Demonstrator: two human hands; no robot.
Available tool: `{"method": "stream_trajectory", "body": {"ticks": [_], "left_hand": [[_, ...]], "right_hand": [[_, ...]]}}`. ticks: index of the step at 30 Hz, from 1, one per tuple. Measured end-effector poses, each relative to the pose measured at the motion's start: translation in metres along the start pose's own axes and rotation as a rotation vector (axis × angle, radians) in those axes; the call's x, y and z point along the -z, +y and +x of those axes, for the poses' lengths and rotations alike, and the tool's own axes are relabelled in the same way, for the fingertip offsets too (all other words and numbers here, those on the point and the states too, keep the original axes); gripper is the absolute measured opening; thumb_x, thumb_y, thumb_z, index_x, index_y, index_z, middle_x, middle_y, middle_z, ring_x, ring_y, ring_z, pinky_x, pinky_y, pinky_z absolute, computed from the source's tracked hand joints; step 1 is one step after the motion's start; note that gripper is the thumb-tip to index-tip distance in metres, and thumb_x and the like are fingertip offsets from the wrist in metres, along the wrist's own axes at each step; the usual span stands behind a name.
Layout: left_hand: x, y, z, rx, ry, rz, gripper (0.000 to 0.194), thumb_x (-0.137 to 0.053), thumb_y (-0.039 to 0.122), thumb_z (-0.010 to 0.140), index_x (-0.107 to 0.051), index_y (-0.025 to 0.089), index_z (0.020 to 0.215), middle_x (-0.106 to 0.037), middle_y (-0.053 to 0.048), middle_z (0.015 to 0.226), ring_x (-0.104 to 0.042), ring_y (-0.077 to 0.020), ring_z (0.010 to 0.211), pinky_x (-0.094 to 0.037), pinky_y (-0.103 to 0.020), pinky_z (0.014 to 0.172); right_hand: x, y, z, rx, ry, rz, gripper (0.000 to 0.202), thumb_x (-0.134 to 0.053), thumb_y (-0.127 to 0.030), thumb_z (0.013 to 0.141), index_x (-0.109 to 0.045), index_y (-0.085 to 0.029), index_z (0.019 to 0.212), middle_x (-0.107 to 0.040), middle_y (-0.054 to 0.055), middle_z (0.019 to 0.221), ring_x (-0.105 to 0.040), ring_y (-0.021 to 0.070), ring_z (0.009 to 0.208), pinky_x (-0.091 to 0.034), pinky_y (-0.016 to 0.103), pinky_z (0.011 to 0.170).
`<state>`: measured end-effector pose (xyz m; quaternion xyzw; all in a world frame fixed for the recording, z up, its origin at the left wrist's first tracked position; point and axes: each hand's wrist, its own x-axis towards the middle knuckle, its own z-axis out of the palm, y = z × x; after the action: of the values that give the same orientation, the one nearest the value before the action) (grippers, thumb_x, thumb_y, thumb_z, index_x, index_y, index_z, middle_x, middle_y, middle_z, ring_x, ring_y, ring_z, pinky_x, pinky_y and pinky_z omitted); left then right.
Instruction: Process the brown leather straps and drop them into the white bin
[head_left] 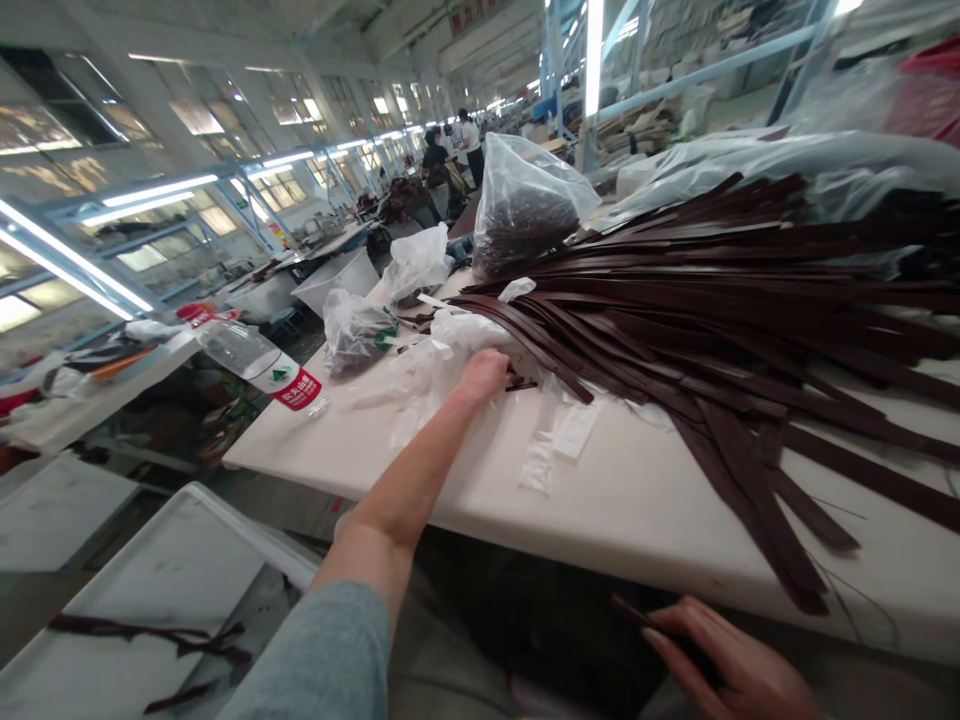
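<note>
My left hand [487,372] is stretched out over the table at a crumpled white plastic bag [442,365]. Its fingers are curled closed, and what they hold is hidden. Small dark pieces [523,384] lie right beside the fingertips. Low at the right, off the table's front edge, my right hand [739,655] is closed around a dark brown strip [630,610], whose end sticks out past the thumb. To the right of my left hand spreads a large pile of long dark brown strips [645,300], some fanned toward the front edge.
A clear plastic bottle with a red label [300,388] stands tilted in view at the table's left edge. Behind are filled clear bags [525,205]. Small clear packets [538,455] lie on the pale table [465,490]. A white bin [195,500] with dark scraps is lower left. People stand far back.
</note>
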<state>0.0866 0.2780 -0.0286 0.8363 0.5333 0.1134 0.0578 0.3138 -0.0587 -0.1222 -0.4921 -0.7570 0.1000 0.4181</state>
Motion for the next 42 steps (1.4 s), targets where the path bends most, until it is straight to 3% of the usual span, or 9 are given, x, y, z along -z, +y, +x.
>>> {"method": "stream_trajectory", "body": {"ticks": [7, 9, 13, 18, 21, 25, 34, 40, 42], "left_hand": [[0.017, 0.001, -0.015, 0.025, 0.141, -0.097, 0.018, -0.062, 0.017, 0.084, -0.077, 0.016, 0.093, -0.072, -0.009, 0.095, -0.066, -0.0202, 0.092, -0.050, -0.030, 0.089], [0.027, 0.006, -0.031, 0.073, 0.231, -0.333, 0.021, -0.060, 0.022, 0.087, -0.074, 0.014, 0.100, -0.073, -0.008, 0.092, -0.067, -0.0172, 0.083, -0.052, -0.028, 0.081], [0.033, 0.036, -0.094, 0.125, 0.216, -1.229, 0.035, -0.077, 0.039, 0.075, -0.072, 0.016, 0.100, -0.073, -0.003, 0.081, -0.067, -0.0131, 0.067, -0.053, -0.024, 0.066], [0.013, 0.085, -0.185, 0.290, 0.039, -1.637, 0.040, -0.089, 0.041, 0.060, -0.075, 0.018, 0.089, -0.076, -0.004, 0.084, -0.070, -0.0130, 0.067, -0.055, -0.023, 0.065], [0.000, 0.105, -0.216, 0.329, 0.014, -1.740, 0.033, -0.090, 0.037, 0.062, -0.076, 0.020, 0.086, -0.077, -0.003, 0.086, -0.071, -0.0126, 0.071, -0.057, -0.022, 0.068], [-0.007, 0.120, -0.234, 0.251, 0.043, -1.768, 0.024, -0.089, 0.033, 0.066, -0.077, 0.023, 0.085, -0.077, -0.002, 0.092, -0.071, -0.0119, 0.078, -0.058, -0.021, 0.074], [-0.014, 0.117, -0.250, 0.060, 0.084, -1.605, 0.016, -0.079, 0.032, 0.080, -0.079, 0.025, 0.094, -0.075, -0.005, 0.107, -0.070, -0.0163, 0.097, -0.057, -0.023, 0.082], [-0.017, 0.129, -0.253, 0.142, -0.007, -1.691, 0.057, -0.086, 0.029, 0.072, -0.067, 0.031, 0.125, -0.076, -0.001, 0.100, -0.071, -0.0133, 0.089, -0.056, -0.026, 0.090], [-0.018, 0.134, -0.252, 0.201, -0.043, -1.785, 0.056, -0.088, 0.031, 0.069, -0.069, 0.031, 0.121, -0.076, 0.000, 0.099, -0.071, -0.0126, 0.091, -0.054, -0.026, 0.092]], "right_hand": [[0.008, -0.002, 0.008, -0.051, 0.011, 0.033, 0.019, -0.054, -0.037, 0.100, -0.065, -0.025, 0.090, -0.065, -0.004, 0.075, -0.067, 0.0107, 0.064, -0.052, 0.018, 0.058], [0.016, -0.002, 0.011, -0.105, 0.019, 0.046, 0.020, -0.055, -0.039, 0.099, -0.066, -0.025, 0.090, -0.066, -0.004, 0.077, -0.067, 0.0117, 0.065, -0.052, 0.019, 0.060], [0.038, -0.012, 0.026, -0.250, 0.038, 0.095, 0.022, -0.060, -0.044, 0.096, -0.068, -0.025, 0.089, -0.069, -0.003, 0.079, -0.066, 0.0143, 0.065, -0.052, 0.023, 0.061], [0.058, -0.044, 0.057, -0.328, 0.043, 0.243, 0.030, -0.063, -0.050, 0.093, -0.069, -0.023, 0.081, -0.067, 0.000, 0.070, -0.061, 0.0153, 0.058, -0.048, 0.025, 0.052], [0.058, -0.063, 0.072, -0.364, 0.009, 0.355, 0.034, -0.063, -0.050, 0.092, -0.068, -0.021, 0.077, -0.064, 0.001, 0.066, -0.057, 0.0148, 0.058, -0.047, 0.025, 0.053], [0.050, -0.075, 0.081, -0.398, -0.028, 0.478, 0.027, -0.064, -0.041, 0.089, -0.067, -0.018, 0.075, -0.062, -0.001, 0.064, -0.052, 0.0119, 0.057, -0.042, 0.023, 0.052], [0.036, -0.073, 0.073, -0.400, -0.027, 0.472, 0.019, -0.062, -0.032, 0.087, -0.067, -0.018, 0.075, -0.061, -0.003, 0.064, -0.052, 0.0109, 0.057, -0.041, 0.023, 0.054], [0.026, -0.077, 0.067, -0.327, 0.027, 0.361, 0.017, -0.061, -0.028, 0.088, -0.066, -0.018, 0.076, -0.065, 0.000, 0.069, -0.057, 0.0133, 0.061, -0.043, 0.026, 0.059], [0.022, -0.077, 0.065, -0.285, 0.076, 0.324, 0.015, -0.061, -0.027, 0.089, -0.065, -0.018, 0.077, -0.066, 0.000, 0.072, -0.059, 0.0139, 0.064, -0.045, 0.027, 0.063]]}}
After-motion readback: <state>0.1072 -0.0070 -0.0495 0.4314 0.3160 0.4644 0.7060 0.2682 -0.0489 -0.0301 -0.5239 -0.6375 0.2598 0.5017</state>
